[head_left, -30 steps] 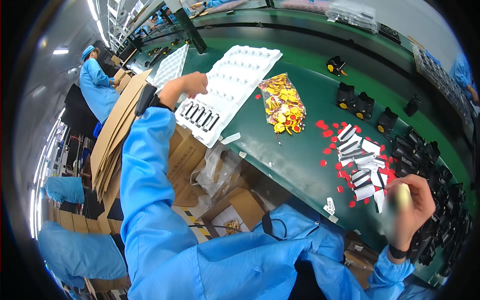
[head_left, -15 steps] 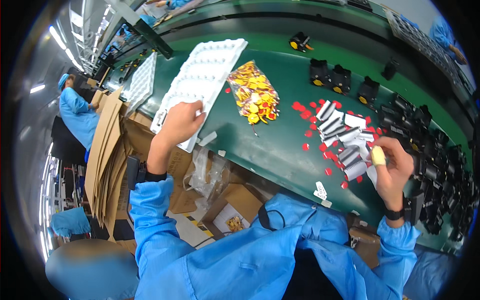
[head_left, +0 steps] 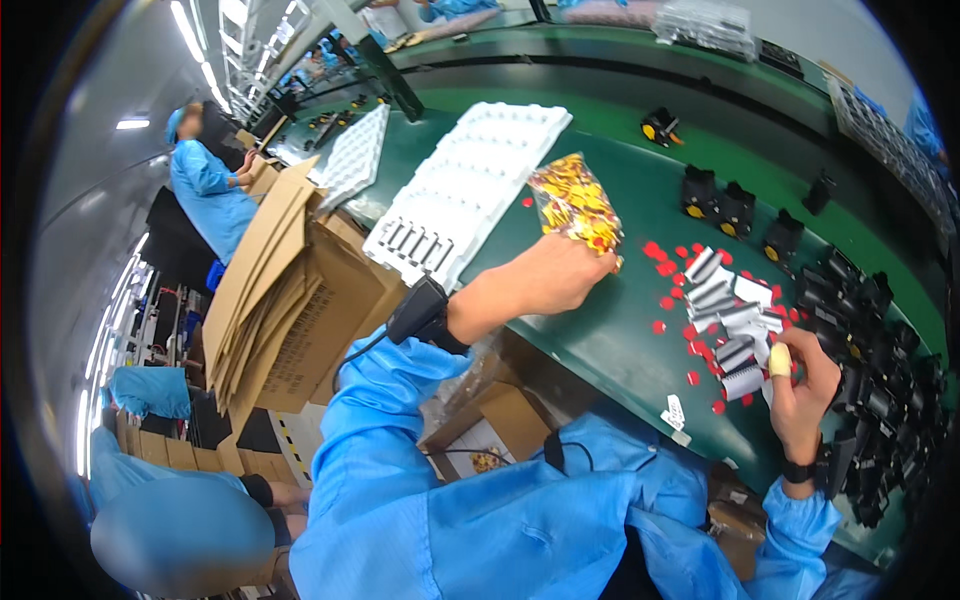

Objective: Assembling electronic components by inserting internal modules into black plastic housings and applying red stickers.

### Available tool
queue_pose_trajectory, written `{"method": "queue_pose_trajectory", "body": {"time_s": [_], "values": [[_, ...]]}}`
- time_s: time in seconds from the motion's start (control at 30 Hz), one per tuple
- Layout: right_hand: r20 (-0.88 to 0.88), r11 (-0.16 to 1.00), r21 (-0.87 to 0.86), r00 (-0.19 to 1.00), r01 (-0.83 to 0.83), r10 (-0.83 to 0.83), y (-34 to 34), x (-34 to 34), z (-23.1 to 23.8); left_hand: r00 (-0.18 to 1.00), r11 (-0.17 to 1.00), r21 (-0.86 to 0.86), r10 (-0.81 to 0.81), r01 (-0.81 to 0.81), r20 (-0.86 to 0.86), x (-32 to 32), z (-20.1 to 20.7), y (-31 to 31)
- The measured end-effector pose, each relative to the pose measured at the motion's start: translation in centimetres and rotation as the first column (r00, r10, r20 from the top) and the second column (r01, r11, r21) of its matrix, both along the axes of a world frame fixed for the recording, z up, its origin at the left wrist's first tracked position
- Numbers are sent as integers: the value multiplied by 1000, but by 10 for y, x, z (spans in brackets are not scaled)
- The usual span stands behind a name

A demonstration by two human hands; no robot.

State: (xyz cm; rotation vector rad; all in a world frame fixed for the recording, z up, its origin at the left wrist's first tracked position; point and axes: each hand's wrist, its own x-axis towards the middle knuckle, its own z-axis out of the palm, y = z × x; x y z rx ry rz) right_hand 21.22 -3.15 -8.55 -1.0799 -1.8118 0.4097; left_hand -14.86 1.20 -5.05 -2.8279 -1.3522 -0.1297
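Note:
My left hand [head_left: 562, 278] is at the lower end of a clear plastic bag [head_left: 578, 200] of yellow and red discs. Its fingers are bent together against the bag's edge, and what they pinch is hidden. A yellow finger cot covers one fingertip of my right hand [head_left: 808, 385]. That hand is closed beside the strips, and I cannot make out what it holds. White and grey strips [head_left: 740, 318] lie piled among scattered red discs [head_left: 667, 268]. Left of the bag, a white moulded tray [head_left: 480, 170] has several dark slim parts [head_left: 415, 243] in its near row.
Black moulded parts [head_left: 860, 340] crowd the right side of the green table [head_left: 590, 345]. More black units [head_left: 738, 208] stand farther back. Flattened cardboard [head_left: 265, 290] stands at the left, and an open carton [head_left: 505, 420] sits below the table edge. A co-worker [head_left: 205, 185] stands far left.
My left hand has moved right from the white tray to the bag's lower end, uncovering the tray's near row. My right hand stays by the strips, and the view has shifted.

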Motion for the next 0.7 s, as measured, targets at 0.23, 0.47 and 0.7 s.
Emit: {"method": "queue_pose_trajectory", "body": {"time_s": [0.23,0.47,0.7], "values": [[-35,999,17,998,-47,48,2,-4,6,808,841,-62,535,-538,247,-31,13,41],[-42,999,19,999,-34,34,2,-7,5,694,769,-91,615,-633,375,-59,-35,111],[10,993,90,997,-79,78,6,-8,4,562,817,125,268,-564,783,-63,-37,104]]}}
